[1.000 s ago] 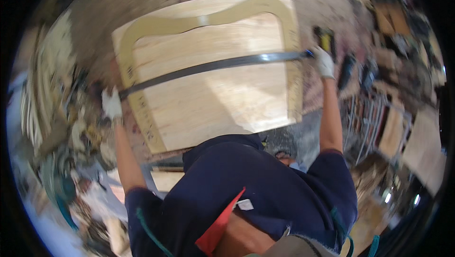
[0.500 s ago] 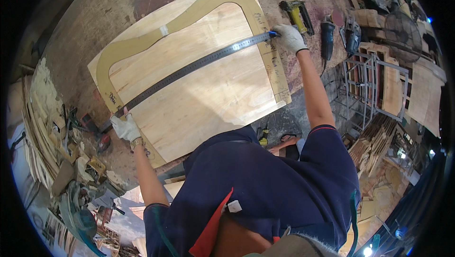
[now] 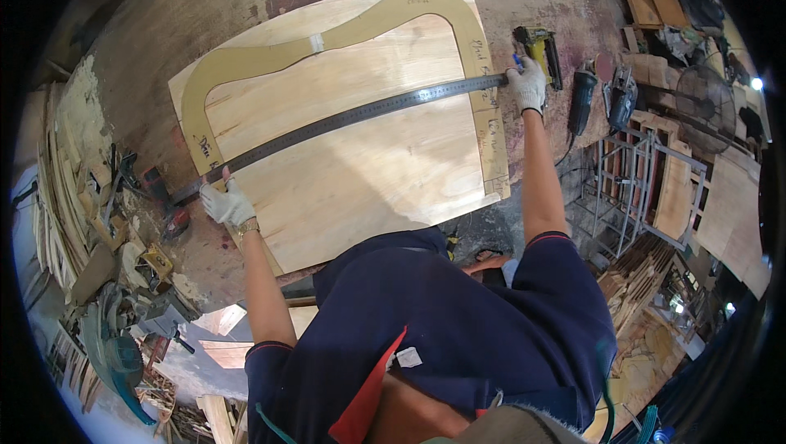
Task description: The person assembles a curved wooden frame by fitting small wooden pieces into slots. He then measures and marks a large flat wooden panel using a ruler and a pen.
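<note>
A long dark metal ruler [image 3: 360, 115] lies slantwise across a tan U-shaped template [image 3: 246, 61], which rests on a pale plywood board [image 3: 368, 174]. In a white glove, my left hand [image 3: 229, 203] is closed on the ruler near its left end, thumb raised at the edge, beside the template's left leg. My right hand [image 3: 528, 88], also gloved, grips the ruler's right end just past the board's right edge. A blue pen [image 3: 517, 60] sticks up from the fingers of that hand. Handwriting runs along the template's right leg, and a light strip of tape crosses its middle.
On the worn workbench [image 3: 188, 2], a yellow-and-black nail gun [image 3: 540, 49] lies right beside my right hand. Farther right are an angle grinder [image 3: 584, 96] and another corded power tool [image 3: 622, 100]. A red-and-black cordless drill [image 3: 168, 202] sits left of my left hand.
The scene has shifted slightly rightward in view. My right hand has slid outward, baring more of the ruler's right end, and the pen now points up instead of along the ruler. My left hand stays on the ruler.
</note>
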Demonstrator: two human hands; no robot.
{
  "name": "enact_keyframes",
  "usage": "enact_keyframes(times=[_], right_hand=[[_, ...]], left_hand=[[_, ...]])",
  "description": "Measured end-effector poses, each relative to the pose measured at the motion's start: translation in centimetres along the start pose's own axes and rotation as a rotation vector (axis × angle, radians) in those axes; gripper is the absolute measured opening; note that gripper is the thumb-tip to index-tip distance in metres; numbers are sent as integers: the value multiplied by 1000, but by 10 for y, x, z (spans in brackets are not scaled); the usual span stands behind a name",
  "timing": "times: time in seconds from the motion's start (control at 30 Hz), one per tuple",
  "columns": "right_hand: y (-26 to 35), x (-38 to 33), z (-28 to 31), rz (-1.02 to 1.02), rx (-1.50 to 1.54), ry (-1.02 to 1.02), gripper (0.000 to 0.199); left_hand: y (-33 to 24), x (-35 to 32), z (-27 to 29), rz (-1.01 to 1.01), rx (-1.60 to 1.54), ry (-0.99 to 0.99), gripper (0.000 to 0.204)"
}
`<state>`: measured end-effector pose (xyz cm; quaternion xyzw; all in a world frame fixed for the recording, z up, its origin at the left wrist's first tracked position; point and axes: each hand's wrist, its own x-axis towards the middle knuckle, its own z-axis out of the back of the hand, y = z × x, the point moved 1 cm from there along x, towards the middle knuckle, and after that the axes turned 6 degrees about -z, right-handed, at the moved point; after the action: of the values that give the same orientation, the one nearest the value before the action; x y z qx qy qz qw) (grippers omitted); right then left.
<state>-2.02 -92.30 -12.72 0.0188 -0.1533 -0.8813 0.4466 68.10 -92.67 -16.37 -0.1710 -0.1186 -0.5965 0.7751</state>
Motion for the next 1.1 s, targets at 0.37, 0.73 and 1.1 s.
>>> enact_keyframes(times=[0.37, 0.73, 1.1], right_hand=[[-63, 72, 13, -422, -481, 152, 50], [169, 34, 4, 117, 644, 117, 29], [494, -117, -75, 527, 1069, 981, 28]], left_hand=[[0, 0, -1, -2, -54, -21, 58], [-5, 5, 10, -33, 21, 13, 51], [-32, 68, -22, -59, -88, 111, 36]])
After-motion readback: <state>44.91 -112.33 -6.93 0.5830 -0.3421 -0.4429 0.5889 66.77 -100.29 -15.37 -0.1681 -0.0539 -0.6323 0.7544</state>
